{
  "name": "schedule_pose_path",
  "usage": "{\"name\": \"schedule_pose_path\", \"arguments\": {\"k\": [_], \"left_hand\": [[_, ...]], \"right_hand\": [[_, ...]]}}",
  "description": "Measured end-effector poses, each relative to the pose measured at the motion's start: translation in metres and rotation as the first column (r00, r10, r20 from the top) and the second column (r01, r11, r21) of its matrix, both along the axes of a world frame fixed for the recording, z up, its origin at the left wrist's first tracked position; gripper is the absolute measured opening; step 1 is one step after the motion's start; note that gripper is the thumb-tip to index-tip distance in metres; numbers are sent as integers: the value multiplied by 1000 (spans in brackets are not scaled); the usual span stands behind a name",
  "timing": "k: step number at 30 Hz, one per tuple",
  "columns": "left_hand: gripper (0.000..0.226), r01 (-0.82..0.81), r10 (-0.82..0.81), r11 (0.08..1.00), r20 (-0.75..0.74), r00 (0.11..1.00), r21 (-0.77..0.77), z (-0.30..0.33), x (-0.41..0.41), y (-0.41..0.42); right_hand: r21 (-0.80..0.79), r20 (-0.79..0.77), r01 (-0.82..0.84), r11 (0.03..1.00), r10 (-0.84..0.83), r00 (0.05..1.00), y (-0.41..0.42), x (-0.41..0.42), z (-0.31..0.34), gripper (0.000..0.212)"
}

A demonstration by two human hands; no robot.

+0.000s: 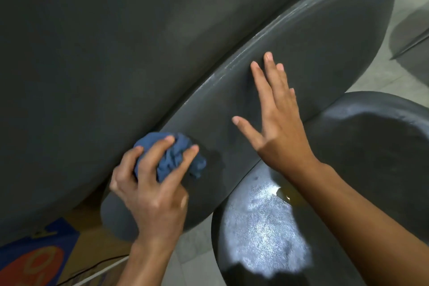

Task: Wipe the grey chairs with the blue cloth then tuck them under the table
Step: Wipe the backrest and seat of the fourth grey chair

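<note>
1. L hand point(151, 190) grips the blue cloth point(176, 158), bunched into a wad; fingers curled over its top, thumb on the left side of it.
2. Cloth sits pressed against the grey chair point(301, 58), on the lower-left part of its curved shell, close to where that shell meets the big dark grey surface point(104, 53) filling the upper left of view.
3. A darker, damp-looking patch shows on the shell just right of the cloth.
4. R hand point(278, 118) is released: fingers straight and spread, flat w/ palm toward the chair shell, holding nothing. Fingertips point up toward the shell's rim, which shows pale scuffs/streaks.
5. R forearm crosses over a second grey chair point(267, 227) at lower right; its seat has a bright glare patch and a small yellowish spot next to the forearm.
6. Two chairs overlap in view; can't tell if they touch.
7. Pale tiled floor point(408, 7) visible at right, w/ another dark shape at the far right edge, unclear what.
8. Lower left: a cardboard box point(92, 251) w/ blue and orange print, plus a thin black cable near it.
</note>
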State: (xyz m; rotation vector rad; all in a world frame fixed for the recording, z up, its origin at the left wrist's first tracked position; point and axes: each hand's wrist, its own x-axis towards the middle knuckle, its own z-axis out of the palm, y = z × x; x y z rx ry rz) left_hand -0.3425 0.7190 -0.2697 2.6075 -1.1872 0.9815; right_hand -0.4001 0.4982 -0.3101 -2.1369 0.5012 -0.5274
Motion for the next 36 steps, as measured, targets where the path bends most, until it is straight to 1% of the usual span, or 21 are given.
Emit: {"name": "schedule_pose_path", "arguments": {"k": [3,6,7,9,12,14,15,17,19,21,22,24,25,26,28,30,31,33,34,35,36], "left_hand": [[40,18,-16,995,19,1000,-102,-9,7,-58],[37,87,-84,995,55,995,-54,-46,4,-81],[38,112,-112,994,30,993,1,-64,-2,-76],[31,189,-174,958,-85,981,215,-114,-17,-46],[24,314,-192,762,-264,945,567,-172,-39,12],[28,336,-147,701,-334,931,629,-177,-43,32],[29,328,-121,716,-353,928,616,-168,-43,37],[26,292,-127,815,-337,933,501,-132,-40,45],[24,218,-145,917,-230,962,334,-82,-33,48],[30,105,-96,977,-55,994,186,-36,-19,34],[32,50,-51,995,7,999,90,-17,-11,17],[33,6,0,991,41,999,-136,1,2,-30],[22,41,-30,979,59,998,-200,-1,6,-54],[13,94,-79,975,84,993,-201,-12,8,-75],[16,204,-196,977,104,975,-64,-55,6,-100],[14,277,-283,948,17,959,155,-118,-5,-98],[15,309,-310,904,-44,950,296,-149,-11,-89],[16,366,-329,751,-169,929,550,-196,-21,-64],[13,377,-320,691,-207,925,617,-205,-24,-53],[12,379,-303,669,-230,925,639,-203,-25,-44],[14,376,-285,681,-246,927,629,-193,-24,-38]], "right_hand": [[-97,-17,-22,995,20,1000,-7,0,-8,93],[-233,-19,-39,972,36,999,-18,-2,-20,93],[-278,-25,-41,960,35,999,-21,-3,-25,94],[-352,-37,-46,935,35,999,-28,-5,-33,95],[-420,-43,-69,905,56,998,-35,-6,-42,94],[-448,-62,-93,889,72,995,-39,-7,-43,94],[-453,-73,-102,886,77,994,-40,-8,-43,94],[-445,-95,-117,888,83,992,-42,-10,-42,94],[-435,-100,-126,892,92,991,-40,-12,-41,94],[-429,-90,-110,897,79,993,-37,-13,-41,94],[-427,-81,-98,899,70,994,-35,-12,-41,94],[-432,-62,-64,900,41,997,-32,-11,-43,93],[-441,-56,-49,896,27,998,-33,-11,-44,94],[-456,-53,-39,889,17,998,-35,-10,-46,94],[-502,-44,-34,864,13,999,-41,-7,-53,95],[-560,-35,-33,828,16,999,-49,-5,-61,95],[-592,-31,-31,805,16,999,-55,-5,-66,96],[-650,-31,-33,759,16,999,-65,-5,-72,97],[-668,-34,-38,743,20,999,-70,-6,-74,98],[-677,-37,-41,735,21,999,-73,-7,-74,98],[-680,-43,-43,732,19,999,-76,-9,-74,99]]}}
